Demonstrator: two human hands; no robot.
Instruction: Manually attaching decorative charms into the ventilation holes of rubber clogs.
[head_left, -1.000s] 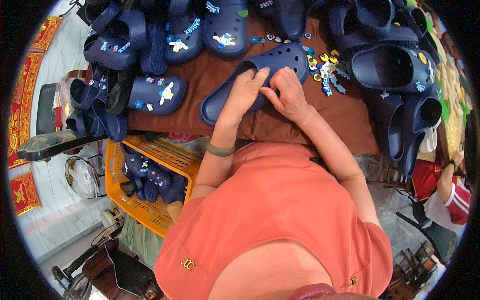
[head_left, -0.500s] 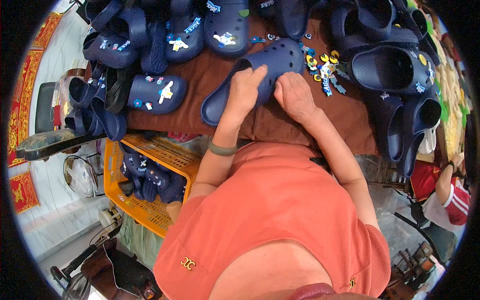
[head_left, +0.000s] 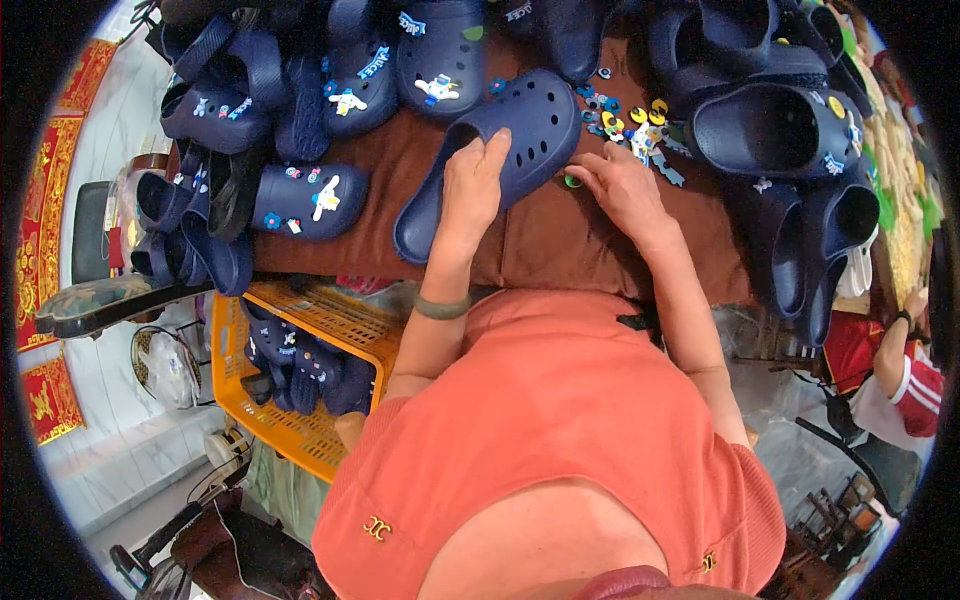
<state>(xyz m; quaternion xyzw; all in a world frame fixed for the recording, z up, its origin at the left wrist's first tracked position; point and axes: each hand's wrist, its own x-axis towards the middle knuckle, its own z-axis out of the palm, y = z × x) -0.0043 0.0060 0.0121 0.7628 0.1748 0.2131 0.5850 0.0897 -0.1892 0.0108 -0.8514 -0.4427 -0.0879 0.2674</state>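
Observation:
My left hand (head_left: 472, 190) grips a navy-blue clog (head_left: 535, 140) by its opening, with the thumb over the upper. The clog is tilted above the brown cloth (head_left: 550, 235), its holed toe pointing up and right. Its visible holes carry no charms. To the right and apart from the clog, my right hand (head_left: 628, 195) has its fingers bent, and a small green charm (head_left: 572, 181) shows at the tips of thumb and finger. Just beyond those fingers lies a loose pile of charms (head_left: 650, 140), yellow, blue and white.
Navy clogs with charms stand along the back and left (head_left: 310, 203); more are stacked at the right (head_left: 755, 130). Below the table's left edge, an orange plastic crate (head_left: 330, 315) holds more clogs. Another person's arm (head_left: 888, 355) shows at the far right.
My right hand has left the clog and moved right, toward the charm pile. The green charm has come into view at its fingers. My left hand still holds the clog, shifted slightly left.

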